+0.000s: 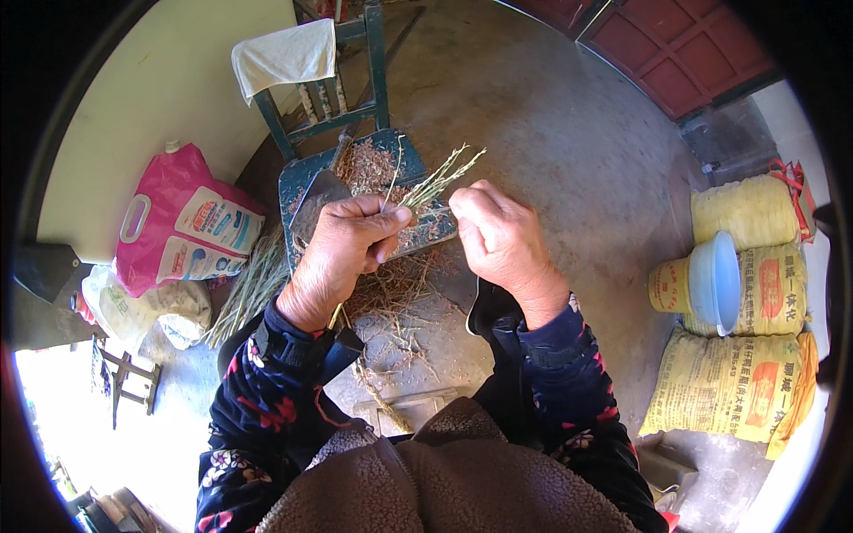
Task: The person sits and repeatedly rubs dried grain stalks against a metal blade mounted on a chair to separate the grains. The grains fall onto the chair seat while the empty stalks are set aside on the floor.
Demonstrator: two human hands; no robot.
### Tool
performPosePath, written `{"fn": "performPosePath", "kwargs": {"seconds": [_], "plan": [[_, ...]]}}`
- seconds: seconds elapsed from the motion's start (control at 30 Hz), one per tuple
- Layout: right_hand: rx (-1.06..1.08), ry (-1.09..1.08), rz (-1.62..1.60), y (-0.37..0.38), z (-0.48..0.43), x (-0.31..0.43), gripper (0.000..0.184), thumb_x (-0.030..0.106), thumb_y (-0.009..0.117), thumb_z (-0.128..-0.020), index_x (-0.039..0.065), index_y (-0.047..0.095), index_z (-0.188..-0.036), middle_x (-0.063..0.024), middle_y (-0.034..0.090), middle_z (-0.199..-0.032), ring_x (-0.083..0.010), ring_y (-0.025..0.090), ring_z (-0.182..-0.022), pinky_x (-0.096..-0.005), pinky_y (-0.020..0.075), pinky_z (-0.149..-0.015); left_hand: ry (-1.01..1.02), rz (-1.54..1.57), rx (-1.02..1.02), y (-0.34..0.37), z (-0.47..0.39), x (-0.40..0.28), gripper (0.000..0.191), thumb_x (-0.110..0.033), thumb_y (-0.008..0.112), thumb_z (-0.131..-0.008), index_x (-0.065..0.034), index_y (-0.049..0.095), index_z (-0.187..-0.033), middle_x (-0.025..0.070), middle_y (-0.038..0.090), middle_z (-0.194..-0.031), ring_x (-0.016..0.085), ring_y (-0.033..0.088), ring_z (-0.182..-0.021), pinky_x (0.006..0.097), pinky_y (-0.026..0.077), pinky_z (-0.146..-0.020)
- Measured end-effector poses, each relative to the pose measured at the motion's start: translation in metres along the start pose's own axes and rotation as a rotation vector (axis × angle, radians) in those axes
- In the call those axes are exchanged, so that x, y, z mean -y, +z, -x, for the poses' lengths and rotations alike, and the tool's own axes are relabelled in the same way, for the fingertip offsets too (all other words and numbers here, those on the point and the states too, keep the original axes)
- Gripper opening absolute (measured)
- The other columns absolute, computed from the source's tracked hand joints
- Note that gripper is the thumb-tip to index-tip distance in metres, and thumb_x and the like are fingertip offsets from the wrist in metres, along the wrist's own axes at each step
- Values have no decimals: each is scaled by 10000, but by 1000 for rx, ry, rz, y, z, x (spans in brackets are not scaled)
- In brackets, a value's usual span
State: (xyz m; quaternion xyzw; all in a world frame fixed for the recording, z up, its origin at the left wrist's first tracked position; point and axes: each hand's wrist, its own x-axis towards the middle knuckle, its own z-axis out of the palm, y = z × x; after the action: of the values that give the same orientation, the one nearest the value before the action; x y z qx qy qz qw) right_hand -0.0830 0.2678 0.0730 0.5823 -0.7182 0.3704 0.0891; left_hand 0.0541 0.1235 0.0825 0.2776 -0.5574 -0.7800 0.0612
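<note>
A small bundle of dry plant stalks (436, 178) is pinched between the thumb and fingers of my left hand (343, 243). Its branching tips point up and to the right. Beside them, my right hand (500, 233) has its fingers curled closed at the end of a thin side stalk; the fingertips are partly hidden. Under both hands stands a dark green wooden chair (286, 186). Reddish chaff (366, 166) covers much of its seat, next to a broad dark blade (323, 193), partly behind my left hand.
Long stalks (250, 293) lie left of the chair, near a pink handled bag (163, 186). Brown stripped twigs (393, 286) litter the floor. A white towel (286, 56) hangs on the chair back. Stacked yellow sacks (726, 380) and a blue basin (716, 283) stand at right.
</note>
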Motion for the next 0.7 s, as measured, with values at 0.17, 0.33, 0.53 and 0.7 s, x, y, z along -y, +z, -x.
{"fn": "performPosePath", "kwargs": {"seconds": [0.17,0.33,0.53,0.7], "plan": [[-172,-82,211,0,-3,-11,111,53,577,-683,94,506,-756,-57,565,-748,-238,579,-567,-340,473,-475,-13,-5,85,1,2,1,143,-149,597,-873,-16,611,-822,-16,446,-522,55,332,-419,213,226,-401],[-332,515,-397,-15,-9,-30,112,66,682,-806,51,608,-889,-7,629,-811,-50,523,-664,-204,445,-606,-46,223,81,-7,3,1,160,-173,605,-870,-16,594,-845,-14,429,-511,69,330,-412,226,228,-401],[-22,565,-763,-12,-7,-16,166,148,625,-869,41,613,-996,-16,630,-982,-92,552,-940,-234,421,-852,-107,300,168,-9,-1,4,196,-210,622,-860,-19,577,-845,-12,422,-505,77,340,-407,233,240,-403],[102,470,-731,-11,-6,-10,125,124,584,-896,27,614,-968,-18,636,-901,-100,590,-844,-252,471,-760,-104,281,182,-6,-2,6,197,-199,635,-851,-7,593,-852,-16,428,-510,75,349,-415,224,243,-408]]}}
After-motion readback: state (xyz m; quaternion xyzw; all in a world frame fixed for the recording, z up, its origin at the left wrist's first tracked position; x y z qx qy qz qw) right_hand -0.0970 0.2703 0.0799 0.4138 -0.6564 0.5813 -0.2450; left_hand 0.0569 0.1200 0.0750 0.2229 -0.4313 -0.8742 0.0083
